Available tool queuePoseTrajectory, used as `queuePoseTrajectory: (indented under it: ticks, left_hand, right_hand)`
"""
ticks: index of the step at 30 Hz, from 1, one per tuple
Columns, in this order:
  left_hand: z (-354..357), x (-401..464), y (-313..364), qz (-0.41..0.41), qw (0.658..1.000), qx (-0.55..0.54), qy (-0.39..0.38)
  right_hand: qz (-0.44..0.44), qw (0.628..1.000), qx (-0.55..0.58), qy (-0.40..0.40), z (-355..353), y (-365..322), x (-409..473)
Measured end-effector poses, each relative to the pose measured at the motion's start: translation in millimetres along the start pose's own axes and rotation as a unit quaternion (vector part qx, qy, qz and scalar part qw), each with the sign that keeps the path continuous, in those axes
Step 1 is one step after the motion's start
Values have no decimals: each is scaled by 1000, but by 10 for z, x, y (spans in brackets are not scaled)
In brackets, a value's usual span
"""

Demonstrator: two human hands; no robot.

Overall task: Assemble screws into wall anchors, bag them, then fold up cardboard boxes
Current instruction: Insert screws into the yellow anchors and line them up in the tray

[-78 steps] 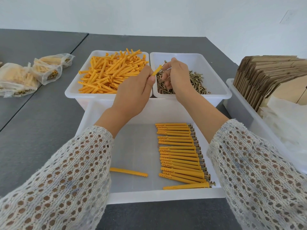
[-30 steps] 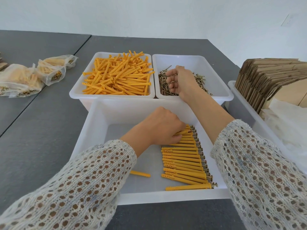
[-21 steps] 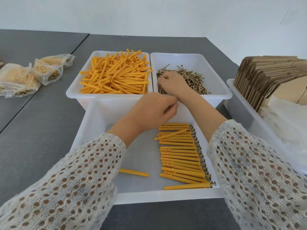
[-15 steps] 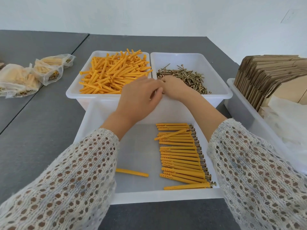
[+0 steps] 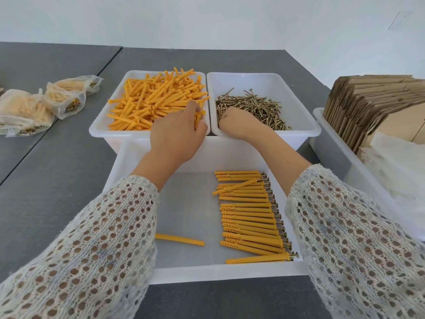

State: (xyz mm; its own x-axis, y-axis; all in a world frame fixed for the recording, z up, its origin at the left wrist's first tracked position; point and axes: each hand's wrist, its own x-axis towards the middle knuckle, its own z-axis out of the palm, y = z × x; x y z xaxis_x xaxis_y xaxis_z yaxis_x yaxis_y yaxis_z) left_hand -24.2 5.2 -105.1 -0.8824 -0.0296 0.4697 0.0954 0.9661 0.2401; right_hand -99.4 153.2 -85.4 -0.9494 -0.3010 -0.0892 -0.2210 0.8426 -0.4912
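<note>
Presently: left hand (image 5: 177, 137) fingers curled among loose orange plastic wall anchors (image 5: 156, 100) in white bin; right hand (image 5: 236, 120) curled into brass screws (image 5: 253, 109), grasp hidden. Best single out one each.

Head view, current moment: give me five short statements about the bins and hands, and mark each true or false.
1. The left hand reaches into the bin of orange anchors. True.
2. The right hand is in the bin of screws. True.
3. The assembled anchors lie in a row along the left side of the near bin. False: the row lies along the right side; only a single loose anchor lies towards the left.
4. The filled bags sit inside the near bin. False: they lie on the grey table, far left.
5. The flat cardboard boxes lie in the screw bin. False: they stand in a separate bin on the right.
</note>
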Motion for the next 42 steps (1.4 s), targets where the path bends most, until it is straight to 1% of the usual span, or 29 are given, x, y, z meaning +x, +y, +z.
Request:
queuePoseTrajectory:
  ticks: [3,6,8,11,14,19,23,30,32,37,42]
  left_hand:
    - [-17,11,-6,-8,1000,-1,-30]
    - [-28,26,-14,-13,999,-7,-45]
    - [-28,32,-17,-13,998,-11,-54]
    - [-33,39,-20,-15,998,-14,-60]
    - [-31,42,-23,-16,998,-17,-63]
    - [-29,44,-24,-20,998,-16,-65]
    - [-26,50,-26,-22,997,-11,-68]
    - [-19,56,-29,-22,997,-10,-68]
    - [-16,56,-33,-21,998,-8,-67]
    - [-29,47,-27,-19,998,-9,-66]
    - [-37,24,-17,-17,999,-19,-47]
  right_hand:
    - [5,1000,-13,17,12,4,-5]
    - [25,998,-46,46,33,7,-8]
    - [41,996,-64,49,40,10,-11]
    - [72,992,-94,38,26,4,-33]
    - [82,991,-102,24,10,6,-42]
    - [66,992,-105,15,-4,30,-40]
    - [61,993,-103,-17,-6,16,-17]
    - [61,992,-107,-12,-9,23,-7]
    - [58,993,-99,1,-7,34,-7]
    - [32,995,-65,66,13,77,-42]
    - [24,994,-49,95,18,84,-51]
